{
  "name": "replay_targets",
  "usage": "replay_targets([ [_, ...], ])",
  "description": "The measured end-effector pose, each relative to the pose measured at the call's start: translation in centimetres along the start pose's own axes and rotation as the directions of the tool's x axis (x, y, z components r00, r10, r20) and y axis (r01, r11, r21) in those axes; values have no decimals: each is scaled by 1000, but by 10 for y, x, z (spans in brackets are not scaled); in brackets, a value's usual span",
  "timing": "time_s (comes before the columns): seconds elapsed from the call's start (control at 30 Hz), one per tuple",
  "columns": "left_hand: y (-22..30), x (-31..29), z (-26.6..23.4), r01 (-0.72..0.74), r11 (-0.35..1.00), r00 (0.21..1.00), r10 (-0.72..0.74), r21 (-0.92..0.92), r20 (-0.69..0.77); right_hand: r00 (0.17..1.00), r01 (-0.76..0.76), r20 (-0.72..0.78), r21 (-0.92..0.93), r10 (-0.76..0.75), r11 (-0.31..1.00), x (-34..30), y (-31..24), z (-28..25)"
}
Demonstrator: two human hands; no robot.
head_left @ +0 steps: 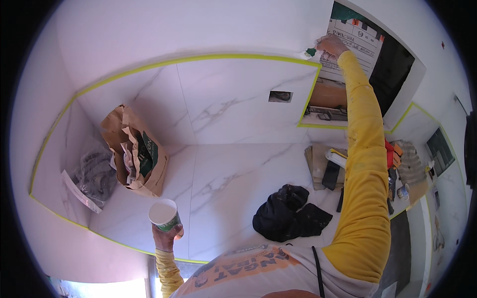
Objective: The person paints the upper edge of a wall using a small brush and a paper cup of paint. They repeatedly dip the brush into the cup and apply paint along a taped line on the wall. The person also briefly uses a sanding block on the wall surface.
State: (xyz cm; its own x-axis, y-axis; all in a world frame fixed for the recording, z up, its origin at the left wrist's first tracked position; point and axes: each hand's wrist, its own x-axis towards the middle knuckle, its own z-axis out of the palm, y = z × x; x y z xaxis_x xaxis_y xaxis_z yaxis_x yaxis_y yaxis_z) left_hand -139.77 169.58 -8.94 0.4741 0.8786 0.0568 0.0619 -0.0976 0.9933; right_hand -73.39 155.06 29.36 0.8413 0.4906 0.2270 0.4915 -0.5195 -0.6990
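- your right hand [332, 45] is stretched far up and away from you, the yellow sleeve [362, 164] running nearly straight from shoulder to wrist.
- its fingers are curled at the upper left corner of a white sheet with writing [355, 47] fixed to the wall; whether they pinch anything you cannot tell from here.
- a small green scrap [311, 51] sits just left of that hand, at the end of the yellow-green tape line [238, 58] that edges the marble surface.
- your left hand [168, 233] is low and close to your body, forearm upright, fingers wrapped around a paper cup [164, 214] with a green band; the cup stands upright, its open white mouth facing you.
- the cup and the sheet are well apart, one hand at each.
- beyond the cup, to the left, a torn brown paper bag [136, 154] stands on the marble counter [223, 179], with a grey plastic bag [94, 176] beside it in the corner.
- between your arms lies a crumpled black cloth [288, 211].
- right of the raised arm, a jumble of tools and boxes [397, 164] lies on the counter.
- a small rectangular cut-out [280, 96] shows in the marble wall.
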Motion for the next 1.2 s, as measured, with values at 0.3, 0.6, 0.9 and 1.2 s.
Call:
replay_targets([
  [0.3,-2,-7,-4,52,997,994,-46,60,-98,931,213,-126,-574,-342,791,-27,-82,18],
  [0.6,-6,-11,-25,94,995,988,-90,33,-125,940,318,253,-397,-230,861,-6,-142,210],
  [0.9,-31,-28,-51,100,991,967,-118,-89,-226,873,481,245,-281,-423,830,7,-197,238],
  [1.2,-28,-24,-45,102,991,977,-117,-91,-178,813,481,447,-158,-372,862,-16,-182,265],
])
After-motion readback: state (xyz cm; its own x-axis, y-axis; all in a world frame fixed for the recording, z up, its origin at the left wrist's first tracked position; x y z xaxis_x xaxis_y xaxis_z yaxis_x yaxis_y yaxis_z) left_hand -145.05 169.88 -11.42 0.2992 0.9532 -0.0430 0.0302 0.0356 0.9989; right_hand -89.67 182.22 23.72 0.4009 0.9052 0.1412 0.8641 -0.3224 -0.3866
